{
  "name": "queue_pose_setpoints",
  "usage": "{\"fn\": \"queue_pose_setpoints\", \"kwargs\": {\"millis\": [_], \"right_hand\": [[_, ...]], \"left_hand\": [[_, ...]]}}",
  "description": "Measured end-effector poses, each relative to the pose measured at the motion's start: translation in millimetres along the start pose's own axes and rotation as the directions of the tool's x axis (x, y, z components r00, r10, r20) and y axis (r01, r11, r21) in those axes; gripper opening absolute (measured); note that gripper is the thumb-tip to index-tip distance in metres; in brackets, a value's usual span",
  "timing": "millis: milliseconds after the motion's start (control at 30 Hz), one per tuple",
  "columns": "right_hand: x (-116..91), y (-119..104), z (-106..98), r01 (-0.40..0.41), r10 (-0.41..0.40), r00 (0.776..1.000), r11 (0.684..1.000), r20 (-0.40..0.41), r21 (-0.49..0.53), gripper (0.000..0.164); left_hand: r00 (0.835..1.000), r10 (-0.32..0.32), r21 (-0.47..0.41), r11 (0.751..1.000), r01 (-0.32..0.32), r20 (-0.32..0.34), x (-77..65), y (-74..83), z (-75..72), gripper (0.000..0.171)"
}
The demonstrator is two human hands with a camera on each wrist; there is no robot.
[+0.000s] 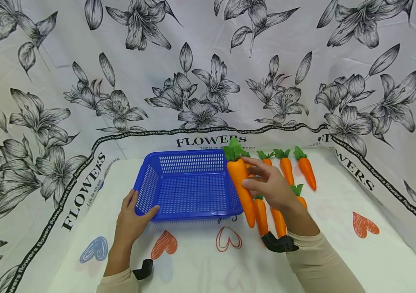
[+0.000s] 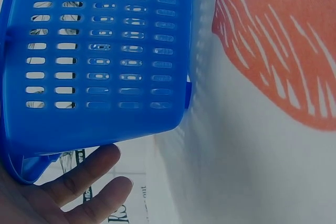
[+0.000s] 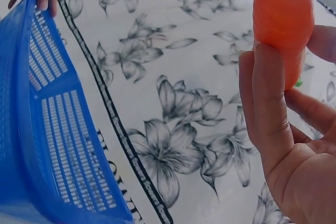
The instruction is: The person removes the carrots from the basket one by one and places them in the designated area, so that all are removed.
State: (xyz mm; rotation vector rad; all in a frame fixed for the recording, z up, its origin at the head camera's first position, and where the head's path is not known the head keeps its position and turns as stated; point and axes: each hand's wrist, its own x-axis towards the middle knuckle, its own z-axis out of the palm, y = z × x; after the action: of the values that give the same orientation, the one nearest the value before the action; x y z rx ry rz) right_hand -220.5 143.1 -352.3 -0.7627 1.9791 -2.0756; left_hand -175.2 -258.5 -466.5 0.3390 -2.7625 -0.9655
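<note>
A blue plastic basket with slotted walls sits on the white cloth, and no object shows inside it. My left hand grips its near left corner, the thumb over the rim; two of its fingers show beside the wall in the left wrist view. Between the thumb and fingers of my right hand is a toy carrot with green leaves, held leaves up at the basket's right end. The right wrist view shows the orange carrot pinched above the palm, apart from the basket.
Several more carrots lie on the cloth right of the basket, among them one at the far right and one near the front. Some are partly hidden behind my right hand. A flower-printed cloth hangs behind, and hearts are printed on the table cover.
</note>
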Motion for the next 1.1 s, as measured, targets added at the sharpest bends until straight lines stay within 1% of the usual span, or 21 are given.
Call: {"fn": "queue_pose_setpoints", "kwargs": {"millis": [133,367,567,633,733,900,1100], "right_hand": [[-7,-3,-11,0.000,-0.001,0.999,1.000,-0.040,-0.007,0.060],[-19,-3,-36,-0.015,0.010,0.994,0.999,-0.108,-0.047,0.057],[-29,-6,-54,-0.062,0.049,0.986,0.995,-0.161,-0.078,0.056],[-33,-6,-60,-0.064,0.049,0.983,0.995,-0.175,-0.082,0.056],[-38,-6,-68,-0.043,0.026,0.982,0.995,-0.188,-0.085,0.056],[-45,-3,-80,0.002,-0.012,0.981,0.999,-0.192,-0.051,0.057],[-56,-2,-93,0.008,-0.012,0.976,1.000,-0.218,-0.021,0.057]], "left_hand": [[1.000,-0.006,-0.002,1.000,0.006,0.009,-0.2,0.6,-1.0,0.105],[1.000,-0.016,-0.004,1.000,0.016,0.000,-0.5,-0.2,1.4,0.105],[1.000,-0.011,-0.010,1.000,0.011,-0.004,0.4,-0.3,1.2,0.105],[1.000,-0.006,-0.009,1.000,0.006,-0.008,1.0,-0.3,0.5,0.105],[1.000,-0.007,-0.008,1.000,0.007,-0.003,1.0,0.4,-0.8,0.105],[1.000,-0.012,-0.005,1.000,0.012,0.014,0.5,1.1,-2.3,0.104],[1.000,-0.021,0.001,1.000,0.021,0.021,0.9,1.7,-3.4,0.104]]}}
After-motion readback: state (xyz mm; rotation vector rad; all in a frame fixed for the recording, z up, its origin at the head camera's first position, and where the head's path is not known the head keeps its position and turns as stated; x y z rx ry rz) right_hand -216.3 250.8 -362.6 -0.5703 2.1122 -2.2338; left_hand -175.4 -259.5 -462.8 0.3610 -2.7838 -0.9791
